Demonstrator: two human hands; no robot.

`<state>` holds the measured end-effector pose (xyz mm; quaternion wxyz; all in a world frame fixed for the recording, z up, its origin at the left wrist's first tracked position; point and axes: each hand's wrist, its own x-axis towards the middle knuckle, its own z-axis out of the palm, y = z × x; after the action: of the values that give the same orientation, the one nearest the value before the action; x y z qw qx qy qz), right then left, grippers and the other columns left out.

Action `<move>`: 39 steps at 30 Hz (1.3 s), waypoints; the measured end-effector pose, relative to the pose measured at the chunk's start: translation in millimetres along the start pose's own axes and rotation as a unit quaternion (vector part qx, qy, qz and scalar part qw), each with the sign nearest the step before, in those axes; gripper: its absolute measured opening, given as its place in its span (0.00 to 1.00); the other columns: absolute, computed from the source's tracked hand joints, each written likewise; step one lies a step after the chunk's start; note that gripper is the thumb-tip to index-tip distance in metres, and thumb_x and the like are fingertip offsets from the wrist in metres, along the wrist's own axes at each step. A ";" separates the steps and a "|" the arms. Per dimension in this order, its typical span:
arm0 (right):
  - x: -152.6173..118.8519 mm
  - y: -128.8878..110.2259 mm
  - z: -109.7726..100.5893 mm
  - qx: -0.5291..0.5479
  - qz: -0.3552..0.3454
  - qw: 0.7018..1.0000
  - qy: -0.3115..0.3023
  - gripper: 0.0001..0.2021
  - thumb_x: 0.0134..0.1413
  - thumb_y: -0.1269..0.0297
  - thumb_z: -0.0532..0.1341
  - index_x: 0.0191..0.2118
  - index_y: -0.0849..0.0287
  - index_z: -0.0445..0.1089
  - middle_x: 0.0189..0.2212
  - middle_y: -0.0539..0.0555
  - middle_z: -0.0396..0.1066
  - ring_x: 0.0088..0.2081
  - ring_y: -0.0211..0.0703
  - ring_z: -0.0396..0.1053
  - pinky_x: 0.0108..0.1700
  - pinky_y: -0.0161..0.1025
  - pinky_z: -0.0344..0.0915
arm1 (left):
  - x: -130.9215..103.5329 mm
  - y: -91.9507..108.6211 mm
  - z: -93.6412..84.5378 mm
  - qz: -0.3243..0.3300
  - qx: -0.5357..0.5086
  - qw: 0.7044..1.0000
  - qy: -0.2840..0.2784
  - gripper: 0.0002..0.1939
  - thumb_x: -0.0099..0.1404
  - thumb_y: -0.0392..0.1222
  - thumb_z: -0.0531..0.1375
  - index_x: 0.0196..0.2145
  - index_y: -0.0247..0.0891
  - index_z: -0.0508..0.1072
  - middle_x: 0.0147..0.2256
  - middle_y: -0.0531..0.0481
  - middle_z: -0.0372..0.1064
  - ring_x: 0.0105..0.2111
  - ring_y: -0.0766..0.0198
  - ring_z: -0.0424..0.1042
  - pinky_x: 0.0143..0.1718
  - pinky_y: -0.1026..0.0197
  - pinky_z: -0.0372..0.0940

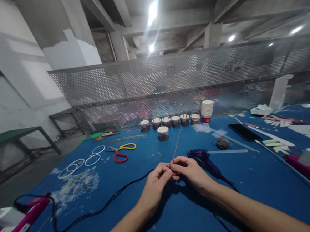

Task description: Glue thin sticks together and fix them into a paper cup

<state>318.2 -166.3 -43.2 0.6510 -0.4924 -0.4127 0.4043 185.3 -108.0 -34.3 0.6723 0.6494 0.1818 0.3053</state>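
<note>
My left hand [160, 178] and my right hand [188, 170] meet low in the middle of the view, fingertips pinched together. Between them they grip a thin, twisted brownish strand [177, 144], which sticks out away from me over the table. Its held end is hidden by the fingers. Just right of my right hand lies a blue hot glue gun [205, 159] with a clear glue stick [227, 151] at its far side. A small ball of grey yarn [222, 143] rests beyond it. Ahead of my hands stands a small wrapped paper cup [163, 133].
Several similar cups [175, 121] and a stack of paper cups [207, 111] line the blue table's [141, 217] back. Scissors [121, 153], white rings [92, 160] and scraps [79, 182] lie left. A black cable [105, 205] runs to a power strip [23, 219]. A phone [244, 133] lies right.
</note>
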 end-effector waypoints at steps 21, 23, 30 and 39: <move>0.9 12.1 -6.3 0.041 0.031 0.997 0.054 0.08 0.40 0.61 0.66 0.24 0.60 0.71 0.22 0.48 0.67 0.26 0.35 0.59 0.31 0.34 0.53 | 8.1 -10.8 -1.6 -0.084 -0.030 0.995 0.050 0.13 0.55 0.47 0.61 0.28 0.32 0.71 0.18 0.54 0.65 0.13 0.71 0.64 0.17 0.67 0.60; 1.5 12.3 -6.6 0.040 0.030 0.997 0.054 0.07 0.39 0.62 0.66 0.23 0.61 0.71 0.22 0.48 0.67 0.26 0.35 0.59 0.31 0.34 0.53 | 9.4 -11.3 -1.9 -0.092 -0.050 0.993 0.045 0.14 0.53 0.47 0.63 0.28 0.31 0.71 0.18 0.54 0.65 0.14 0.71 0.64 0.17 0.67 0.61; 0.8 10.7 -7.0 0.026 0.034 0.998 0.052 0.07 0.39 0.62 0.65 0.23 0.60 0.71 0.22 0.48 0.66 0.24 0.34 0.58 0.30 0.34 0.52 | 11.7 -12.7 -4.0 -0.143 -0.104 0.984 0.027 0.14 0.52 0.47 0.63 0.29 0.35 0.67 0.19 0.56 0.62 0.13 0.74 0.60 0.10 0.72 0.50; -1.8 13.4 -7.0 -0.015 0.028 0.999 0.043 0.06 0.42 0.62 0.63 0.23 0.60 0.69 0.21 0.47 0.63 0.25 0.35 0.56 0.29 0.33 0.52 | 11.0 -16.2 0.1 -0.162 -0.179 0.969 0.051 0.11 0.52 0.40 0.61 0.26 0.37 0.60 0.17 0.62 0.51 0.14 0.77 0.51 0.14 0.72 0.44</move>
<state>322.5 -167.5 -57.7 0.6492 -0.5304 -0.3758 0.3950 196.5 -100.4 -48.6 0.8081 0.4640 0.2608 0.2523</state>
